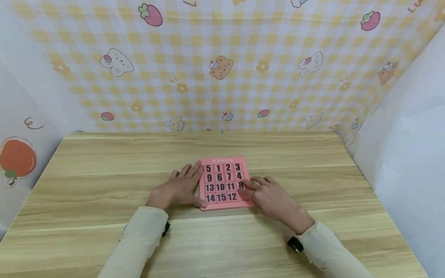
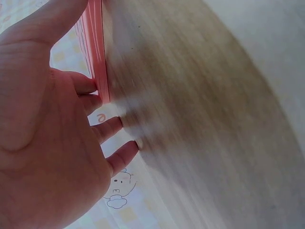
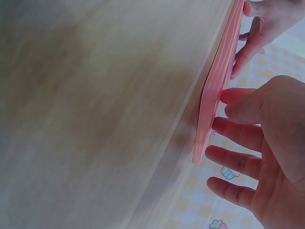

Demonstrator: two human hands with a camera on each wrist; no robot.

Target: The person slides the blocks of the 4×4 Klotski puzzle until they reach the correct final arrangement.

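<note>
The pale left sleeve [image 1: 128, 255] and right sleeve [image 1: 334, 253] lay nearest the head camera, angling in over the wood-grain tabletop [image 1: 214, 252]. Between the hands, roughly midway between the tabletop's left and right edges and toward its back edge, a pink number-slide puzzle [image 1: 225, 182] lay flat. The left hand [image 1: 179, 188] braced its left side, fingers spread, the thumb at the near left corner. The right hand [image 1: 273, 197] had its fingers slightly bent and apart, tips over the right column beside the 8 tile [image 1: 240, 186] and the blank slot in the near right corner. The 12 tile [image 1: 231, 196] sat left of that slot. Light, level pressure along one row or column seemed wisest, since a skewed push could jam a tile.

From the left wrist, the puzzle showed edge-on, touched by fingers while the outer two reached down toward the tabletop. That brace looked worth keeping firm, clear of the tiles.

From the right wrist, the thumb and nearest fingers met the puzzle's side and top, the outer ones hanging free; at that low angle I could not tell which tip, if any, was pressing a tile.
</note>
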